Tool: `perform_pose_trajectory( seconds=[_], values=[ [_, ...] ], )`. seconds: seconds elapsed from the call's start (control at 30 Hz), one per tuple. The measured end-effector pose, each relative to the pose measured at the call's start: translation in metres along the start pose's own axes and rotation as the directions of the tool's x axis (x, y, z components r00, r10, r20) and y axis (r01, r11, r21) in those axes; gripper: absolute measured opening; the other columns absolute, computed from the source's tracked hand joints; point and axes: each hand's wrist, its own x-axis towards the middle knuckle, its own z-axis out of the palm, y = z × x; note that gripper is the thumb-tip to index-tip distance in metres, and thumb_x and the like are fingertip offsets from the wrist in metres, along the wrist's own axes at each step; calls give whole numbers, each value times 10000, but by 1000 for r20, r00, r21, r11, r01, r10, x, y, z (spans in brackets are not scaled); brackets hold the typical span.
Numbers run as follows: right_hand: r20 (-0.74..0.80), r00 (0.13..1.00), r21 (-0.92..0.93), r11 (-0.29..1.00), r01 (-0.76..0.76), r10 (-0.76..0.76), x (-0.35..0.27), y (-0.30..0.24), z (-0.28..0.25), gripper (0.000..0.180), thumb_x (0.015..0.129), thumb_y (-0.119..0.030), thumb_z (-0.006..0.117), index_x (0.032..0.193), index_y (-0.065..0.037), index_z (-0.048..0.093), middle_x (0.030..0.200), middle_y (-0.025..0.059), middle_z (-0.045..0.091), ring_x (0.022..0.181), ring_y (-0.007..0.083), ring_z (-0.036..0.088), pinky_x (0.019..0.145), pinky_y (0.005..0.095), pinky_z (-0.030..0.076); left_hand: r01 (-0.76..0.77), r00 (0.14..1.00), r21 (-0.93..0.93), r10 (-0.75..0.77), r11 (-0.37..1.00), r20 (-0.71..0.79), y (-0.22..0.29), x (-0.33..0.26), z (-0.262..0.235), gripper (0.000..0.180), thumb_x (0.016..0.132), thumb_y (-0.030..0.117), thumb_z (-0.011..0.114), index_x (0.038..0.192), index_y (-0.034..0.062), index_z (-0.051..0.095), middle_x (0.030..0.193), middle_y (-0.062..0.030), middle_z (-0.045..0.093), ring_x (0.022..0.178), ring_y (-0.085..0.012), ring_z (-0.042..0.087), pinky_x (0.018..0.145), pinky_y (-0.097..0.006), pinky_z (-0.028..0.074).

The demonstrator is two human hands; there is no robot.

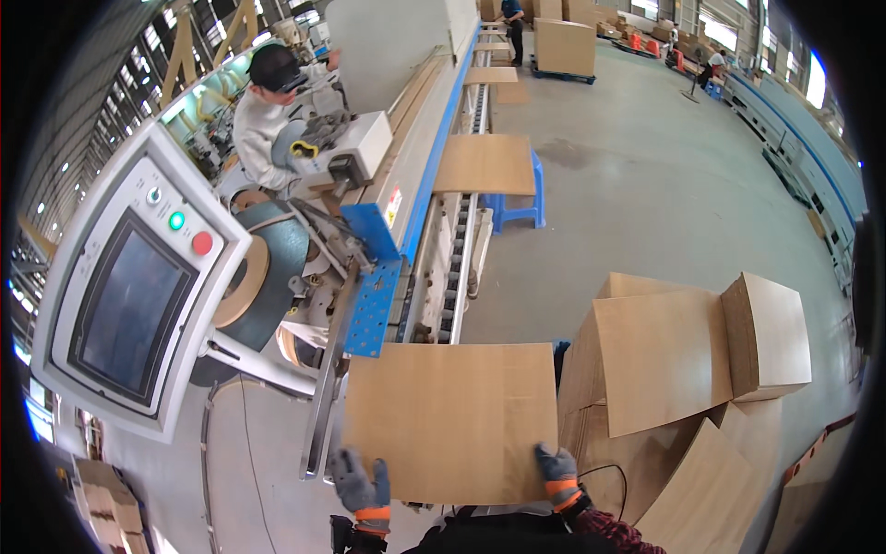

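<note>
Two gloved hands of yours are at one panel [443, 420], right in front of you at the near end of the machine [395, 208]; its far left corner meets the blue plate [373, 309], over or under, can't tell. Left hand [357, 485]: at the near left corner, thumb well apart from fingers, fairly wide. Right hand [558, 473]: fingers on the right edge near the corner; can't tell if the thumb pinches from below. To do this well, judging by the pose: hold the panel level, line its left edge up with the metal rail [325, 397], press evenly with both hands so it doesn't twist. Fingertips clear of rail and plate. Bear the right side up, little support shows there. Long axis seems to run left to right for you, though the lens bends edges; the far long edge faces the rollers [454, 286], grain running away from you. Stack [580, 388] just beside, on your right
</note>
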Motion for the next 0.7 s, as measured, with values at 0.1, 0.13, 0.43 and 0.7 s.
perform_pose_trajectory(
  seconds=[0.1,0.13,0.43,0.7],
  values=[
    [-42,999,82,997,8,-4,-23,-16,41,357,771,-329,663,852,17,630,722,86,648,652,159,603,580,303,459,-258,954,-127,273,958,121,5,-10,9,599,746,422,548,1150,-16,490,1230,-247,429,1164,-417,371,1001,-481,276],
    [-70,997,45,999,27,-24,-26,-22,49,361,774,-332,658,864,17,628,726,84,648,656,160,605,580,304,459,-331,921,-174,358,928,154,6,-13,11,588,741,417,554,1140,-11,495,1255,-240,409,1188,-414,347,1017,-485,256],
    [69,993,113,988,-105,98,58,-62,64,365,791,-347,628,868,10,638,740,45,634,640,129,565,591,295,449,-404,910,-226,414,886,-5,38,55,58,489,800,365,487,1108,-14,517,1224,-243,428,1186,-419,343,1015,-489,244],
    [39,971,-194,955,-224,235,84,-110,64,628,737,-553,538,955,31,614,926,214,623,920,341,586,777,373,440,-417,909,-172,411,892,-70,55,86,88,441,809,326,506,1050,-43,531,1124,-229,500,1125,-409,399,997,-478,274]
  ],
)
